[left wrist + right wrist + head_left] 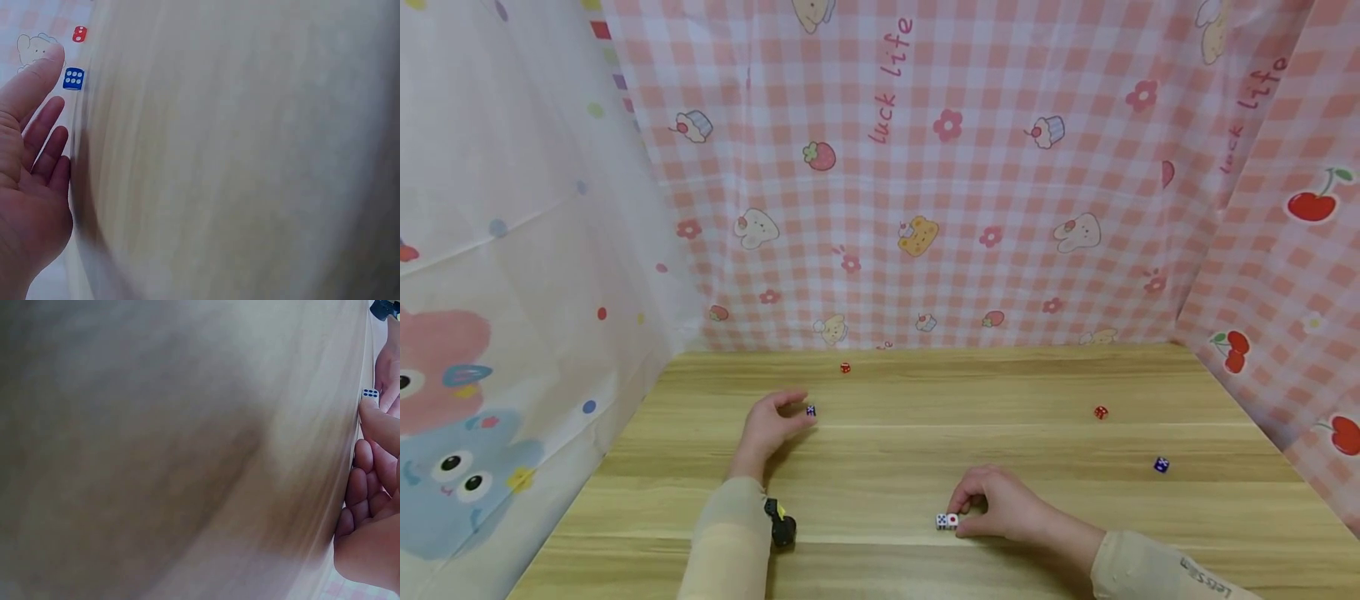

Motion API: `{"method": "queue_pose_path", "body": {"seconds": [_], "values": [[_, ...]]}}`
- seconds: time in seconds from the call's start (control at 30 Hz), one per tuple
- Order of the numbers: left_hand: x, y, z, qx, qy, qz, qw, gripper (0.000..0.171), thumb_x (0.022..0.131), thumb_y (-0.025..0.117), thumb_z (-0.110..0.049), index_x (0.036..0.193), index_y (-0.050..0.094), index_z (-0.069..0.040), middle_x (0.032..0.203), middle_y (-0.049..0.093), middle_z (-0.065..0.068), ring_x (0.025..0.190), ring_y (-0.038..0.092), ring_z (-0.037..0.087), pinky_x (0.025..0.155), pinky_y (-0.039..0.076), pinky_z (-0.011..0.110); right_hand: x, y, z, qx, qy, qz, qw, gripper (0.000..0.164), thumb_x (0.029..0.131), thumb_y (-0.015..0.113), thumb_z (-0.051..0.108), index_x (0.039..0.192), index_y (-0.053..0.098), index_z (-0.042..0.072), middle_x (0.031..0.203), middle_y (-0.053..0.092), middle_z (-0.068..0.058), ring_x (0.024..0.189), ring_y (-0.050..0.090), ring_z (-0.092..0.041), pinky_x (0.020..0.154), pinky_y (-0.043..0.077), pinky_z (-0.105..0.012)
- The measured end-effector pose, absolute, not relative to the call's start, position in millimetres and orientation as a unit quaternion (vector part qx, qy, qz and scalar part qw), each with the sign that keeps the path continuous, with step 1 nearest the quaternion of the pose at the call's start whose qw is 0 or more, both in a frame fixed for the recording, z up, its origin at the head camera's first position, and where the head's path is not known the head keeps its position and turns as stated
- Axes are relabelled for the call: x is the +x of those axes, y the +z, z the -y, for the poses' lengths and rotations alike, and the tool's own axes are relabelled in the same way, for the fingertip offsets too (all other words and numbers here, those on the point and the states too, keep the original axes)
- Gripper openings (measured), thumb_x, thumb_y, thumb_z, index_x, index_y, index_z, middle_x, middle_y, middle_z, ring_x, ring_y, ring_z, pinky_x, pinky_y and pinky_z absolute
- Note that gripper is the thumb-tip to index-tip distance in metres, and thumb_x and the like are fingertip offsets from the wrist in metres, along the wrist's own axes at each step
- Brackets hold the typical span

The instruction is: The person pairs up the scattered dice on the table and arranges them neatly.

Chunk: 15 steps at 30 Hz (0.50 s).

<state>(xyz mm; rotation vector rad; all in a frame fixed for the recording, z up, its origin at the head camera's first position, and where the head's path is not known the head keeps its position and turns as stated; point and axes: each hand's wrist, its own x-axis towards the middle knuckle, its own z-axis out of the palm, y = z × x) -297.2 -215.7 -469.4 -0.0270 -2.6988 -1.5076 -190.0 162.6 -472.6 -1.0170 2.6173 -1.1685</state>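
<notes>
Two white dice stand side by side on the wooden table in the head view, the left die touching the right die. My right hand pinches the right one between thumb and index finger, its other fingers curled in. The right wrist view shows a white die just past the thumb tip. Farther back on the left, my left hand reaches around a blue die, thumb and fingers spread apart. Seen from the left wrist, this blue die lies just beyond the thumb tip.
One red die lies near the table's back edge, another red die toward the right. A second blue die sits at the right. A black wrist device is beside the left sleeve. Patterned curtains surround the table.
</notes>
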Motion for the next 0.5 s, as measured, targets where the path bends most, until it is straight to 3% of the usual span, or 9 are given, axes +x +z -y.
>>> {"method": "queue_pose_path", "body": {"seconds": [0.5], "values": [[-297.8,-478.2,213.3,-0.012,-0.467,0.883,0.052,0.038,0.081,0.082,-0.011,0.115,0.070,0.001,0.121,0.063,0.019,0.116,0.055,0.035,0.102,0.040,0.049,-190.7,-473.4,-163.1,-0.336,-0.377,-0.862,0.048,0.017,0.073,0.088,0.020,0.083,0.074,0.023,0.082,0.060,0.018,0.082,0.050,-0.003,0.075,0.039,-0.027]]}}
